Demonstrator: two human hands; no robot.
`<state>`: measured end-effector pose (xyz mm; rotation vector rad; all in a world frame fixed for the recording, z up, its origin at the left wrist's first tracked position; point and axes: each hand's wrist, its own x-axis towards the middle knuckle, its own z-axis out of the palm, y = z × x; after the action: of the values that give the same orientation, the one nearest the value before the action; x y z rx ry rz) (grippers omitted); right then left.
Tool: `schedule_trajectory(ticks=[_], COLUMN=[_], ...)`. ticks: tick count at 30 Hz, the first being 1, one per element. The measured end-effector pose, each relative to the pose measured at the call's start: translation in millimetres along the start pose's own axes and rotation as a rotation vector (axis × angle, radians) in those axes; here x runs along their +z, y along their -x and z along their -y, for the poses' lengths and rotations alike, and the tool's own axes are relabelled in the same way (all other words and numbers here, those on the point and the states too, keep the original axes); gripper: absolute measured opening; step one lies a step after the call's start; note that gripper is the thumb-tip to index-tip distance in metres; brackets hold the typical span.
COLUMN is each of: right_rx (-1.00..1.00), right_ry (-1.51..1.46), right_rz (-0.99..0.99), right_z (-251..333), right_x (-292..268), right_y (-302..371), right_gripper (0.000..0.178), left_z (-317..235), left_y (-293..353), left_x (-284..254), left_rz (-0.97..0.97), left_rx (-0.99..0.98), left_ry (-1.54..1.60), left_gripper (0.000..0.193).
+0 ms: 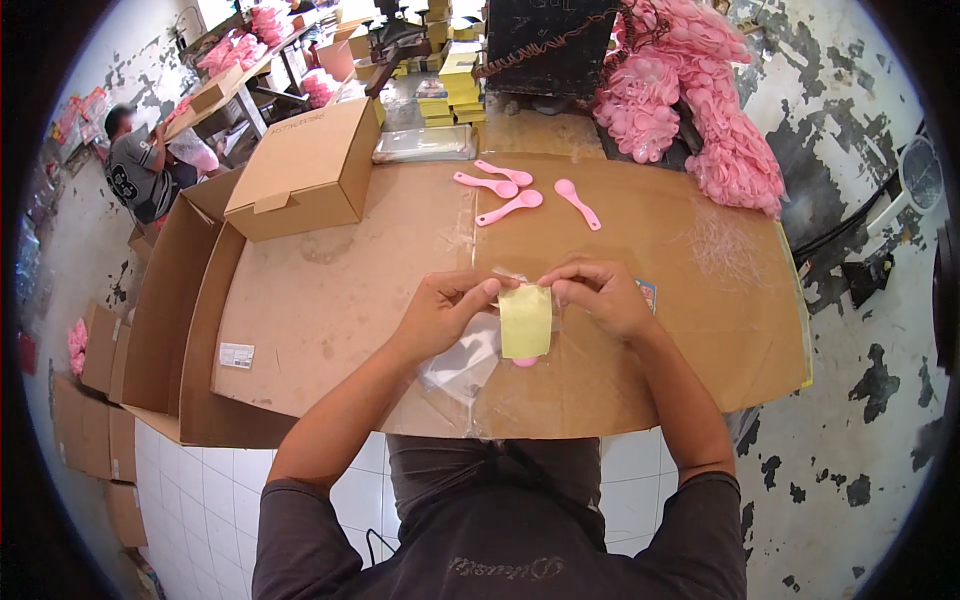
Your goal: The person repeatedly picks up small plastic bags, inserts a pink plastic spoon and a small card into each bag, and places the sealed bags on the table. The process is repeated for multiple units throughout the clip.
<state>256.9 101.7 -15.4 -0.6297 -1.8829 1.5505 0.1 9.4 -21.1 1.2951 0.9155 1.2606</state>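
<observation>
Cardboard tabletop, forearms angled inward, left grip and right grip pinching yellow paper by its upper edge

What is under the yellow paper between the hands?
A rounded pink end shows past the lower edge of the yellow paper. Clear plastic lies to the left. The paper covers the rest, so the pink thing's full shape can't be seen.
</observation>
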Motion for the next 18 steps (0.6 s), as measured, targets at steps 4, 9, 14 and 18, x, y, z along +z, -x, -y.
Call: schedule_trajectory(ticks=[4, 9, 14, 18], right_rx=[0.031, 0.064, 0.065, 0.065], right_ry=[-0.024, -0.087, -0.047, -0.143], right_rz=[0.01, 0.051, 0.136, 0.113], right_z=[-4, 0, -1, 8], right_x=[3, 4, 3, 6], right_y=[0, 0, 0, 3], right_gripper=[0.021, 0.037, 0.045, 0.043], left_z=[2, 0, 2, -11], left_y=[-1, -1, -3, 0], left_x=[1, -1, 1, 16], left_rz=[0.005, -0.042, -0.054, -0.095], left_rx=[-0.042, -0.113, -0.044, 0.058], left_ry=[-0.114, -0.104, -0.05, 0.013], left_gripper=[0.027, 0.025, 0.03, 0.035])
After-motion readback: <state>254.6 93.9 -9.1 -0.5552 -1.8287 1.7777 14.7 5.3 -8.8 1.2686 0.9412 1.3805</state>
